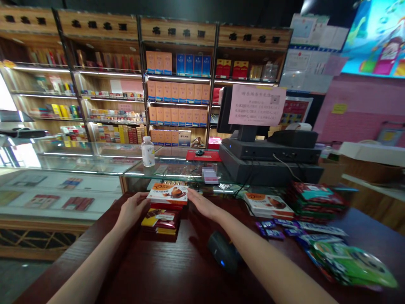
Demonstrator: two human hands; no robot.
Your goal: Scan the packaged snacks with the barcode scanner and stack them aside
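A: Start big. What fills the scene?

B: Wooden shelves (177, 31) of cartons stand at the back, a glass case (79, 164) runs in front of them, and a dark wood counter (136, 270) comes nearest, with a till (268, 152) on the right.

A: Where's the box under the hands?

B: The orange and white cake box (167, 194) lies on top of a stack of snack boxes (160, 221), near the middle of the counter.

A: How will it handle?

B: Probably light and fairly stiff, being thin card. The glossy face may slide on the stack, and a hard squeeze could dent it. Its 2 short ends look like the best place to hold.

A: And the grip?

B: The left hand (134, 209) lies against the left end, its fingers (144, 198) slightly curved. The right hand (202, 204) meets the right end, fingers close together and reaching over the corner. Neither is clearly pinching, and I cannot tell whether they press inward.

A: What's hard to make out?

B: Shadow hides how many boxes the stack holds, and a blurred patch (210, 174) on the glass is unreadable. A dark scanner (223, 251) sits by the right forearm, and small purple bars (272, 228) lie further right.
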